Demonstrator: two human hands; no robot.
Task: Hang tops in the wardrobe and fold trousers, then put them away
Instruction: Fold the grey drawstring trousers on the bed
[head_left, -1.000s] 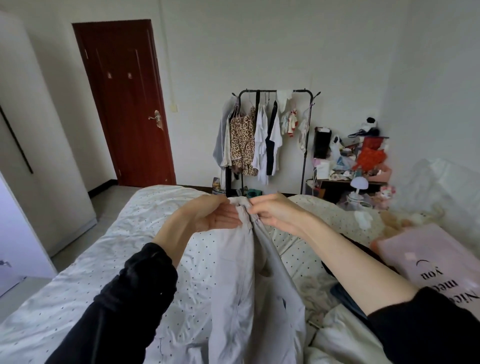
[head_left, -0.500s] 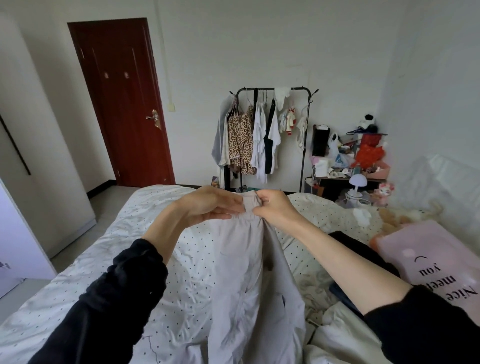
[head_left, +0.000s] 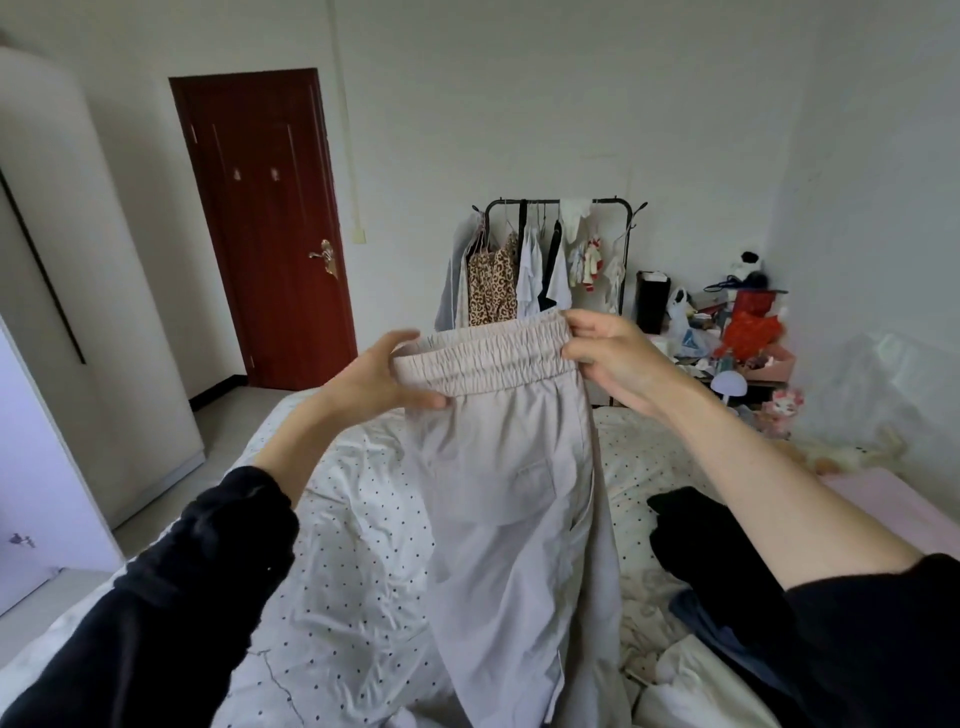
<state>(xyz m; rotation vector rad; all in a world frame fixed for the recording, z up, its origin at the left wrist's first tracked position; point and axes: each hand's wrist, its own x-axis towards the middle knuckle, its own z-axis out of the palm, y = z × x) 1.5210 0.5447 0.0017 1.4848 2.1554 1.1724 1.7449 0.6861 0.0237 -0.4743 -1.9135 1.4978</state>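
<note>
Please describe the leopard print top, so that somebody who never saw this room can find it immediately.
Look at the far white wall, right of the dark red door, where a black clothes rack stands. The leopard print top hangs near the rack's left end. It is the only patterned garment there; its neighbours are plain grey, white or black.

White walls (head_left: 519, 104), red-brown door (head_left: 265, 223), dotted bed (head_left: 353, 519).
</note>
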